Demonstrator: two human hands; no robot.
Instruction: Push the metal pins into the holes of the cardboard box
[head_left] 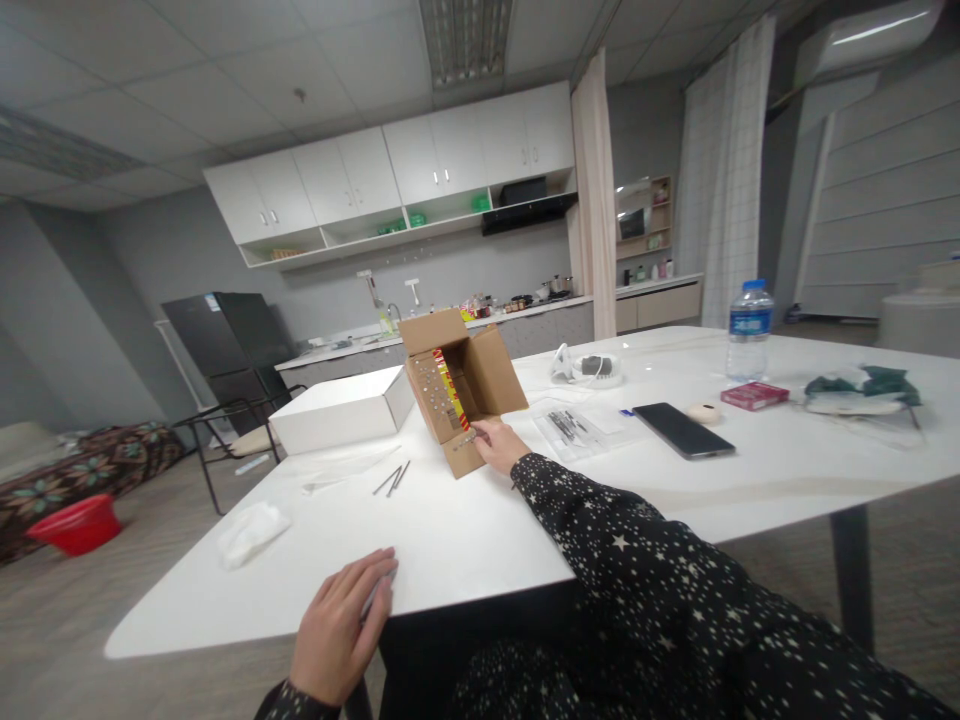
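Note:
An open cardboard box [431, 395] stands tilted on the white table, its flaps spread. Many small shiny round heads dot its left side, beside a red and yellow strip [451, 385]. At the lower flap is my right hand [499, 443], its fingertips pinched together by some small metal pieces; what they grip is too small to make out. My left hand [345, 620] rests at the table's front edge with its fingers curled. Part of a grey object shows between its thumb and fingers, mostly hidden. A few long nails [395, 480] lie left of the box.
Behind the nails sits a white box [337, 410], with crumpled white tissue [251, 532] nearer the left edge. To the right lie a clear plastic bag [574, 430], a black phone [682, 430], a pink packet [754, 396] and a water bottle [748, 330]. A white cabled device [589, 368] is farther back.

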